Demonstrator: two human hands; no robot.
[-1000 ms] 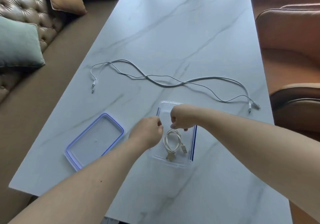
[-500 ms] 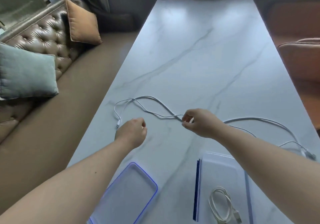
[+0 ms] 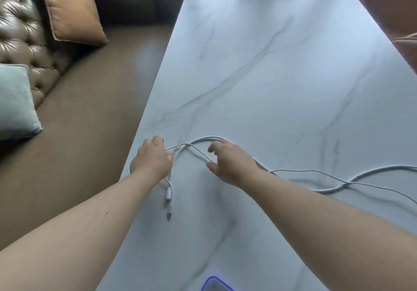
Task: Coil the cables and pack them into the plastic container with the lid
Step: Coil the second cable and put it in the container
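A: Where are the cables (image 3: 293, 173) now?

B: Loose on the tabletop (image 3: 270, 76), two white strands crossing and trailing off to our right. Their plug ends (image 3: 168, 197) lie near the left edge, just below our left hand (image 3: 153, 158).

A: Do we have hold of them?

B: Our left hand is curled over the strands near the plugs; its fingers look closed on them, though the grip itself is hidden. Our right hand (image 3: 230, 164) has its fingers (image 3: 213, 149) spread apart, thumb and forefinger bracketing the cable without pinching it.

A: So which step is this?

B: We judge it the start of coiling. Next we must pinch with the right and draw the slack in loops toward the left.

A: And the container?

B: Out of view; only the blue-rimmed lid (image 3: 214, 285) peeks in at the bottom edge
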